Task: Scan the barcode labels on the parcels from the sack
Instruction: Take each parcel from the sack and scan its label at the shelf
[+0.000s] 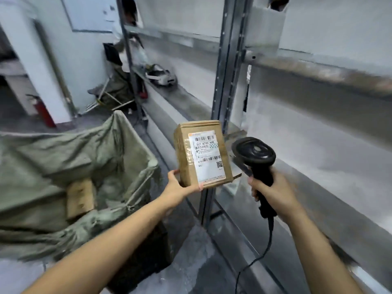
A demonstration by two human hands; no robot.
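Above sack (63,162) | left hand (180,187) pinches parcel (201,153) underneath | right hand (273,192) grips scanner (254,158)

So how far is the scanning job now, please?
Done: one cardboard parcel is out of the sack. In hand: the left hand holds it from below, label facing the camera; the right hand grips the barcode scanner beside it. Whether this label is scanned cannot be told. Left: at least one more box lies in the sack.
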